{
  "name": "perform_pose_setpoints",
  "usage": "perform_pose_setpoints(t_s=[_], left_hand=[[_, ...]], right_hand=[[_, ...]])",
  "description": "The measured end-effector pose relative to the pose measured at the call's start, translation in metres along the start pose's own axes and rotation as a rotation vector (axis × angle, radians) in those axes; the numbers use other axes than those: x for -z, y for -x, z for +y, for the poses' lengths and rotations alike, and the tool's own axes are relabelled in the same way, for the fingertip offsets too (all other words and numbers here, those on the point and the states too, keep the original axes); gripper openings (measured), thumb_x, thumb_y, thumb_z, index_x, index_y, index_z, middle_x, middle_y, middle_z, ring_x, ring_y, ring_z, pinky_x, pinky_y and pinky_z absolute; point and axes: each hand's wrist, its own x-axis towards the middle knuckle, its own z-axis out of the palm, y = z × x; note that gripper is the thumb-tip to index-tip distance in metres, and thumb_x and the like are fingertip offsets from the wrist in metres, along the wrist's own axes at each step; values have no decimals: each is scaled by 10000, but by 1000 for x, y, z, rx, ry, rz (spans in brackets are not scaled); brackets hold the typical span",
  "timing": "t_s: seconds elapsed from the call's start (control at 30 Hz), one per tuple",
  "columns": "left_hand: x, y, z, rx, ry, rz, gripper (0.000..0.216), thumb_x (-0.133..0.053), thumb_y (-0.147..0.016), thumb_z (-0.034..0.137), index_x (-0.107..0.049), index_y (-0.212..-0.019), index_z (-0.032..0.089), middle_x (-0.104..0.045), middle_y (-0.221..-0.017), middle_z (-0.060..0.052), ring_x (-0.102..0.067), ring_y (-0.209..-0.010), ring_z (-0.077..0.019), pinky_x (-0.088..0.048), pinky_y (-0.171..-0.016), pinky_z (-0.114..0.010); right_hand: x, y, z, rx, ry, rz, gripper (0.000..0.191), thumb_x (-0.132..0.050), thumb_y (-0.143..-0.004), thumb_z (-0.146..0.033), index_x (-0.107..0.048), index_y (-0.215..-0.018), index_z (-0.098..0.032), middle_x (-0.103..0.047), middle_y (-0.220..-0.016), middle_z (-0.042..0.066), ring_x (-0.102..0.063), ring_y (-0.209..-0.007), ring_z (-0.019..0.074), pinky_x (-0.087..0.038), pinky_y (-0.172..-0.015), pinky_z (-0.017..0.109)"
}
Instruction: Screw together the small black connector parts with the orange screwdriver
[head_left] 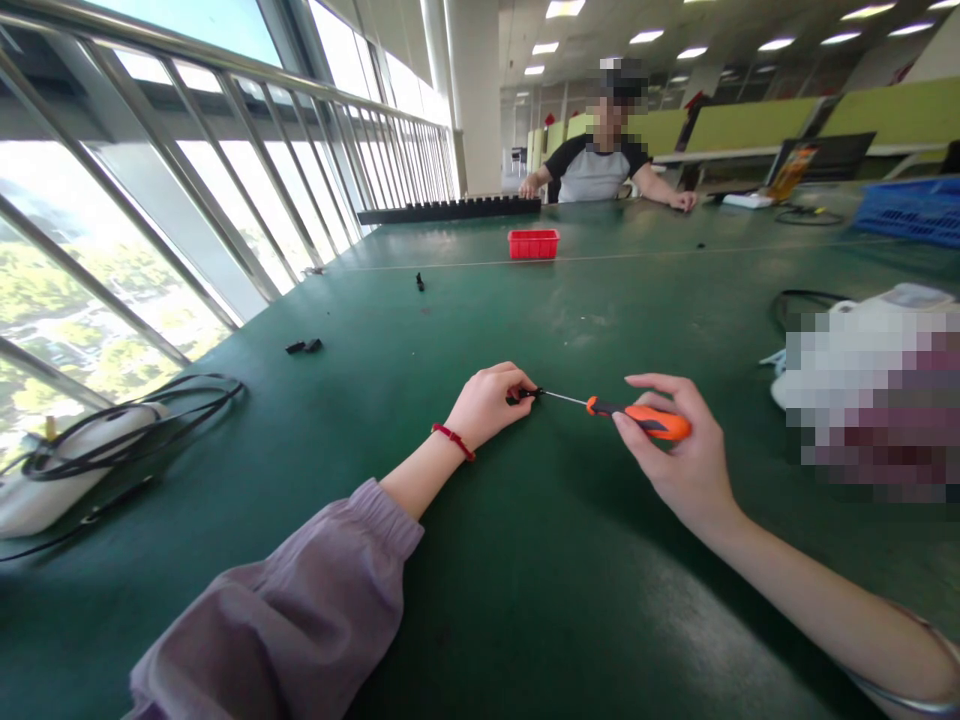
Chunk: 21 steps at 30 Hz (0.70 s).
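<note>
My left hand (491, 402) rests on the green table (525, 600), fingers closed in a pinch on a small black part (517, 396). My right hand (671, 450) grips the orange handle of a small screwdriver (637, 416), which lies nearly level. Its thin metal shaft points left and its tip meets the black part at my left fingertips. A red cord bracelet circles my left wrist, above a lilac sleeve.
Small black parts (304, 346) and another piece (420, 282) lie to the left. A red bin (533, 244) and a long black strip (450, 209) sit farther back. A person sits at the far end. Cables on a white device (90, 450) lie at left; a blue crate (911, 210) stands at right.
</note>
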Motion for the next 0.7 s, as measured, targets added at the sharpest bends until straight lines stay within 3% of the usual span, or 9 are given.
perform_pose_setpoints(t_s=[0.07,0.23,0.4,0.53,0.7], left_hand=[[0,0,0,5,3,-1,106,-602,-726,110,-680,-789,143,-645,-812,-28,-599,-666,-107,-510,-647,-224],[0,0,0,8,10,-2,103,-602,-725,113,-678,-786,145,-648,-819,-29,-604,-672,-109,-512,-650,-224],[0,0,0,11,11,-4,105,-599,-729,116,-678,-790,150,-649,-821,-25,-605,-674,-108,-516,-656,-224],[0,0,0,12,14,-8,109,-594,-729,113,-676,-792,147,-650,-829,-29,-605,-679,-109,-520,-666,-229],[0,0,1,23,9,-11,113,-596,-726,110,-678,-793,150,-648,-828,-28,-604,-678,-109,-522,-665,-231]], right_hand=[[0,0,0,32,-19,35,369,-649,-748,-262,-509,-1089,-239,-569,-781,-1,-592,-695,161,-508,-662,312],[0,1,-1,-80,36,-34,203,-608,-799,-336,-575,-973,-236,-551,-696,-15,-559,-577,132,-477,-536,269],[0,1,-2,16,-42,11,413,-663,-740,-270,-493,-1115,-237,-567,-789,-5,-589,-688,153,-509,-651,303],[1,1,-2,-60,16,-80,218,-610,-795,-336,-569,-981,-230,-591,-753,1,-584,-623,142,-499,-597,290],[0,1,-2,26,-39,-10,432,-657,-745,-283,-486,-1139,-234,-575,-815,5,-599,-700,161,-517,-659,316]])
